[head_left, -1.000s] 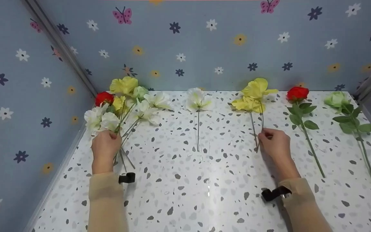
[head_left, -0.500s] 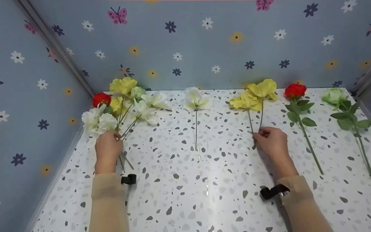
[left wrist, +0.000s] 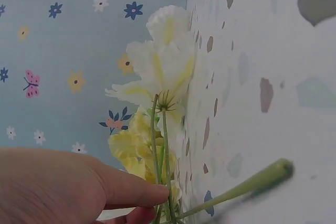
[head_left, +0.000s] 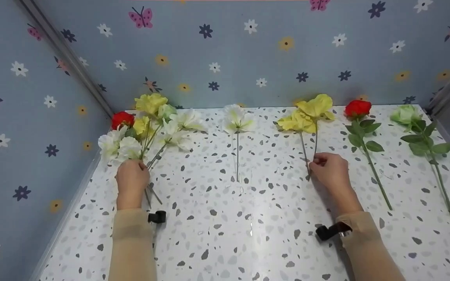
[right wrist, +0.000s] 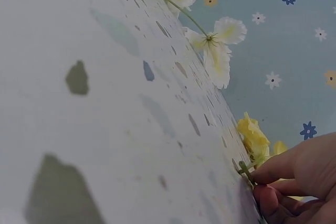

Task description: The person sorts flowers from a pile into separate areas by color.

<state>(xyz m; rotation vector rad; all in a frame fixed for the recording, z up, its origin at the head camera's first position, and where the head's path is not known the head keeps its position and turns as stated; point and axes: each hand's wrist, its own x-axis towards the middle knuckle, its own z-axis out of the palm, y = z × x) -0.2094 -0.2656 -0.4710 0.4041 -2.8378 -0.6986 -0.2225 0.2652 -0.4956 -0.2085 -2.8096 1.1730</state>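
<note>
In the head view my left hand (head_left: 132, 181) pinches the stems of a mixed bunch of flowers (head_left: 147, 127) at the table's left. The bunch has a red rose (head_left: 122, 120), yellow blooms, white blooms and a pale green bloom. In the left wrist view, a white flower (left wrist: 167, 59) and stems (left wrist: 166, 150) stand above my fingertips. My right hand (head_left: 331, 171) pinches a yellow flower's stem near its lower end. A second yellow flower (head_left: 296, 121) lies beside it, its stem meeting the first one by my fingertips. Whether both stems are gripped is hard to tell.
A single white flower (head_left: 237, 120) lies between the hands. To the right lie a red rose (head_left: 358, 109) and a pale green rose (head_left: 406, 116), both with leafy stems. Patterned blue walls (head_left: 240, 50) border the speckled white table (head_left: 209, 218) at the back and sides.
The head view has shifted slightly. My left hand has moved a little to the right along the bunch. The rear yellow bloom in my right hand has turned and shifted slightly.
</note>
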